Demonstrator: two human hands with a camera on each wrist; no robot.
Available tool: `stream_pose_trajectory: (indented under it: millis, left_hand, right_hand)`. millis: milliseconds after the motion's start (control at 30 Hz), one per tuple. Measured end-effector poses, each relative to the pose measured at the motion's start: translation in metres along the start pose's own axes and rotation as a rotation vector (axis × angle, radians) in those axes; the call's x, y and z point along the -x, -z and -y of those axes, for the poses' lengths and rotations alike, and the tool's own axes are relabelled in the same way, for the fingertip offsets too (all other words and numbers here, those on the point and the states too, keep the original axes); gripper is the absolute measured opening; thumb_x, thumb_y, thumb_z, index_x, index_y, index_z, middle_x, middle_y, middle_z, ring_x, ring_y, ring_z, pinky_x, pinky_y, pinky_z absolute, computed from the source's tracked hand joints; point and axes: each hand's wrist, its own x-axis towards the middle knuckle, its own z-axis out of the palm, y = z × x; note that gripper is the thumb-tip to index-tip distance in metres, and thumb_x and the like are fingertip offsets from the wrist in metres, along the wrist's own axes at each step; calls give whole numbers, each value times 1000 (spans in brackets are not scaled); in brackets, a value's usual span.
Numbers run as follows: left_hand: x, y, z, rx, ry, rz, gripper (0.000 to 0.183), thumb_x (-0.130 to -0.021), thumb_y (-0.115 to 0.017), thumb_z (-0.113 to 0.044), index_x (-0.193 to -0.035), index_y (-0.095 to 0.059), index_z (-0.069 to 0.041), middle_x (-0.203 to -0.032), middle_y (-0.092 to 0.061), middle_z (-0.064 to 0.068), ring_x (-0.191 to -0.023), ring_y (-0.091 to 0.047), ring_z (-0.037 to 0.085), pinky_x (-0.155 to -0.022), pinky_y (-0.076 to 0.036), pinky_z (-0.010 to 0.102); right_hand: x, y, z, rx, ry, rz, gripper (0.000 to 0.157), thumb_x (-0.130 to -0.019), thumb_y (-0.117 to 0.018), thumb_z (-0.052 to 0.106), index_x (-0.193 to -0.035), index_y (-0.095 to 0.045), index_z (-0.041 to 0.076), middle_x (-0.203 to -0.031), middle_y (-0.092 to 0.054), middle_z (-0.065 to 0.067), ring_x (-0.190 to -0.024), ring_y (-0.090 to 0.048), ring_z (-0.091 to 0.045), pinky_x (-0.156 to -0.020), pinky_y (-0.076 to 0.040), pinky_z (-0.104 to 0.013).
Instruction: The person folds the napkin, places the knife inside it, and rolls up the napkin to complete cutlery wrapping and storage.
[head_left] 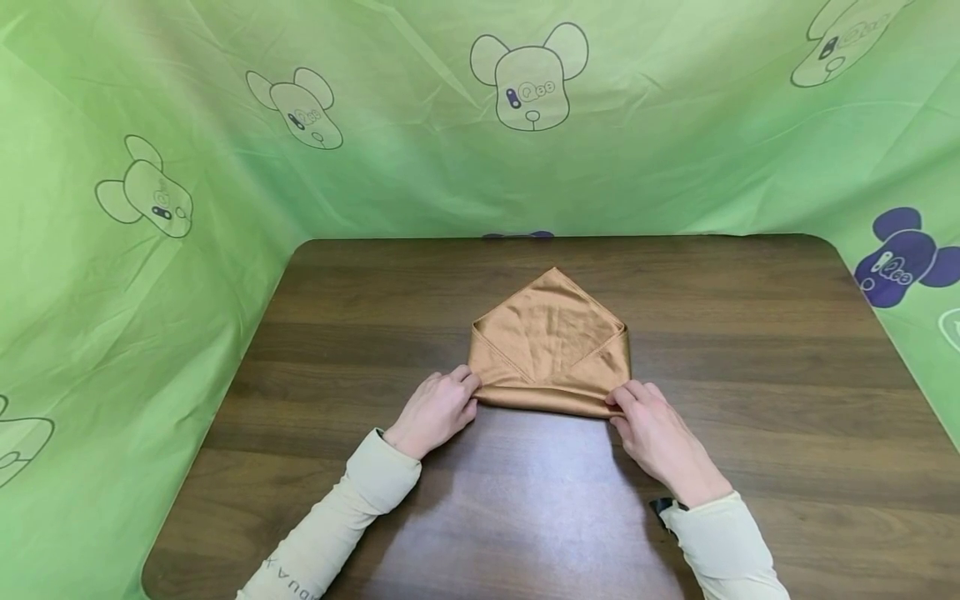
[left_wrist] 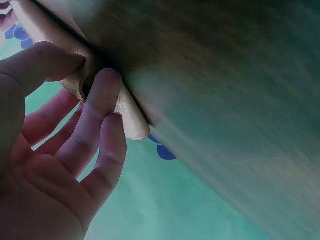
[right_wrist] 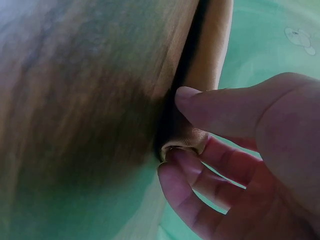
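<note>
The left hand (head_left: 437, 410) has its grip pinched on a folded bronze cloth (head_left: 551, 342) at the cloth's eight o'clock corner. The cloth lies on the brown desk (head_left: 360, 333) — pointed flap aimed at twelve o'clock, rolled edge (head_left: 543, 401) along six. At the cloth's four o'clock corner, the right hand (head_left: 663, 435) pinches the roll's other end — its thumb on the six o'clock side.
</note>
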Motion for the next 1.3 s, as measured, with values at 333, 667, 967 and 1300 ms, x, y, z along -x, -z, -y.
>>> stream_pose_trajectory:
  millis: [333, 667, 967, 1300]
  left_hand:
    - [2, -1, 3, 26, 17, 29, 19, -75, -64, -17, -92, -59, -11, -89, -56, 0, -61, -56, 17, -60, -46, 31]
    - [2, -3, 3, -3, -3, 34, 13, -78, -62, -18, -90, -58, -12, -86, -57, 0, -62, -57, 15, -59, -45, 31]
    - [3, 0, 3, 36, 31, 53, 12, -81, -60, -19, -92, -58, -13, -88, -57, -2, -59, -55, 16, -55, -45, 30]
    - [4, 0, 3, 103, 96, 101, 5, -87, -53, -19, -91, -55, -16, -84, -53, -4, -60, -53, 13, -54, -45, 30]
  right_hand:
    - [1, -1, 0, 5, -6, 7, 17, -74, -63, 0, -89, -58, 4, -90, -57, -6, -84, -50, -22, -72, -44, -37]
    - [3, -1, -1, -5, -30, 34, 20, -71, -69, 4, -87, -57, 5, -87, -57, -5, -84, -50, -23, -72, -43, -39]
    - [4, -2, -3, -4, -27, 22, 17, -72, -69, 6, -86, -59, 5, -87, -56, -5, -85, -49, -23, -73, -43, -39]
    - [6, 0, -3, -31, -50, 28, 11, -73, -69, 9, -83, -63, 9, -86, -52, -2, -82, -48, -24, -71, -41, -38]
